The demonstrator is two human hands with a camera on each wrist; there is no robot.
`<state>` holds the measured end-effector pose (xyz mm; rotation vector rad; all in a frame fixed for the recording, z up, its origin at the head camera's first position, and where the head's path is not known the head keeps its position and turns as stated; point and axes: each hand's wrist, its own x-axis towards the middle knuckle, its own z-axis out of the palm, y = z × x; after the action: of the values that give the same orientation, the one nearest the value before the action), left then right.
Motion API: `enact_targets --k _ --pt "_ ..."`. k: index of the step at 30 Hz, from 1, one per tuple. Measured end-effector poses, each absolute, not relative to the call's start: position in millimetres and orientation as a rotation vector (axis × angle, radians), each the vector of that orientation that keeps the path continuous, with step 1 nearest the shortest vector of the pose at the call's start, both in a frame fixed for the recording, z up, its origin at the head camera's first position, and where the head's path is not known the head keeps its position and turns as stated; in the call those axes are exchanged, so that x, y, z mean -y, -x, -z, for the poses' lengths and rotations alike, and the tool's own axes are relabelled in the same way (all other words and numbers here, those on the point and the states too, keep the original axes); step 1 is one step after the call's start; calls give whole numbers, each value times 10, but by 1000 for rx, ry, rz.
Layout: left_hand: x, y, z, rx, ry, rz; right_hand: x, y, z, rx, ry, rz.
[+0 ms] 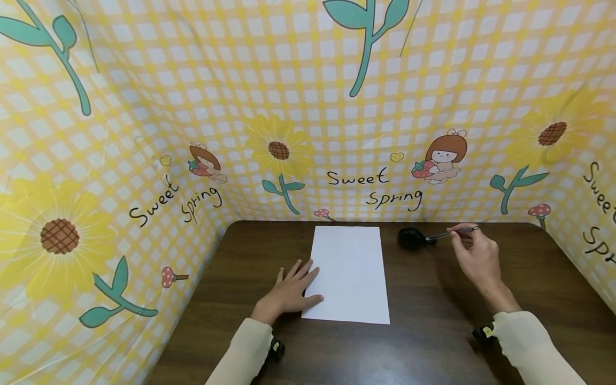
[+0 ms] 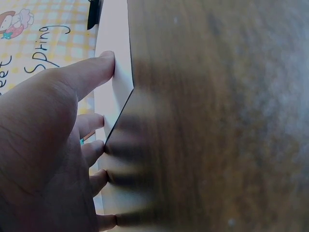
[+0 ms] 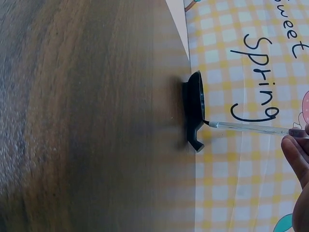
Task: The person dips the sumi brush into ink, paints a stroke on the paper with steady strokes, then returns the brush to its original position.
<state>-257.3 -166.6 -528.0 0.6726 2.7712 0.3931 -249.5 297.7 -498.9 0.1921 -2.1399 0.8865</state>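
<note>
A white sheet of paper [image 1: 348, 272] lies on the brown table. My left hand [image 1: 292, 290] rests spread over its left edge, thumb and some fingertips on the paper; in the left wrist view the hand [image 2: 53, 125] touches the sheet [image 2: 113, 72] near a corner. To the right of the paper sits a small black dish [image 1: 410, 238] with a short handle. My right hand [image 1: 477, 259] pinches a thin clear-barrelled brush [image 1: 449, 233] by its far end. In the right wrist view the brush's dark tip meets the rim of the black dish [image 3: 194, 99], beside its handle; the hand [image 3: 299, 169] shows only partly.
The dark wooden table [image 1: 418, 342] has its far edge against a yellow checked cloth [image 1: 308, 107] printed with flowers and lettering. The same cloth hangs along the left and right sides. Black devices are strapped under both wrists.
</note>
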Motion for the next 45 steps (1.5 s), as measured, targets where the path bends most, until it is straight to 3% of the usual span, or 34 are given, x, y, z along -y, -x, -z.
enact_targets --k 45 --pt "1668 2573 5281 -2772 -680 -396 -2889 2468 4785 1992 -266 -954"
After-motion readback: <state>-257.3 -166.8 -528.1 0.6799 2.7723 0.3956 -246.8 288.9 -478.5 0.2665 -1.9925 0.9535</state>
